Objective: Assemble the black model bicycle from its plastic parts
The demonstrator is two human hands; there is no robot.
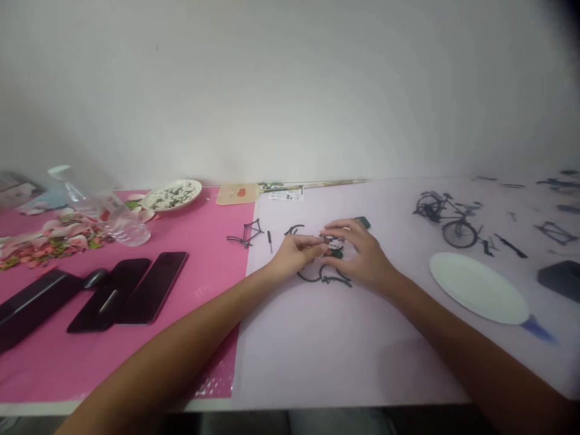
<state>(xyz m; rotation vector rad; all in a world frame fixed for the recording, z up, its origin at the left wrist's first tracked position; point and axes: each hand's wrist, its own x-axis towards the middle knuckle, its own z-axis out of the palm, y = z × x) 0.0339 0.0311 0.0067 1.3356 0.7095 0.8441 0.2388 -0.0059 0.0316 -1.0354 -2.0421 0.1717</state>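
Near the middle of the table my left hand [296, 254] pinches something small, too tiny to make out, between thumb and fingertips. Facing it, my right hand [362, 251] curves its fingers and thumb round small dark and whitish pieces, partly hidden by the fingers. Thin dark curved parts [335, 279] lie on the pale surface just below the hands. A small black frame [252, 232] and a small screwdriver [270, 240] rest left of my left hand. Behind my right hand sits a dark green piece [363, 222].
A model bicycle [448, 219], a white oval plate [478, 287] and loose black parts [556, 232] lie right. On the pink mat [194, 338] are two phones [154, 287], a clear bottle [106, 211], a dish of small pieces [172, 196] and artificial petals [58, 238].
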